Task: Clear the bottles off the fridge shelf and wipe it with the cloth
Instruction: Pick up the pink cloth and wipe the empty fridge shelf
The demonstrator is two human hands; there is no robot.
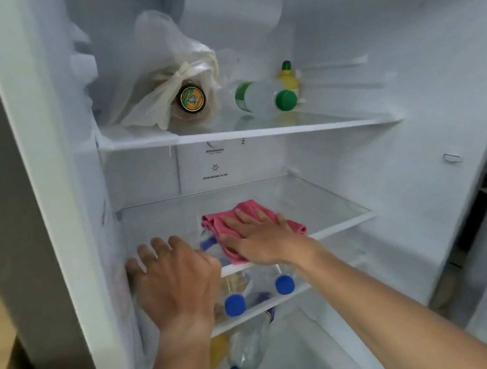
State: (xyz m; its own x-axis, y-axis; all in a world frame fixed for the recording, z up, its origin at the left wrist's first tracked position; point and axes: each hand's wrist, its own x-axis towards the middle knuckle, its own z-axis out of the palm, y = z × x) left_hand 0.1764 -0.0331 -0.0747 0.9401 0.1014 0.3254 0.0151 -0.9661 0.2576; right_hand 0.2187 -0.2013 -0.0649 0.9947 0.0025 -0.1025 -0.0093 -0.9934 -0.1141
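Wiping stage, judging by cleared shelf: right hand [257,239] pressed flat, fingers spread, on crumpled pink cloth [244,227] at front-centre of clear glass middle shelf [317,198]. Unwiped glass lies rightward and back. Left hand [171,278] curls over shelf's front-left edge, bracing.

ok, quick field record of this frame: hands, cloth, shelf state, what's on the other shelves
right hand: right hand flat, palm down on the pink cloth
left hand: left hand gripping the front left edge of the middle shelf
middle shelf: glass, no bottles on it, only the cloth
top shelf: plastic bag, green-capped bottle lying on its side, small yellow bottle behind it
below: blue-capped bottles lying on the lower shelf
stage: wiping
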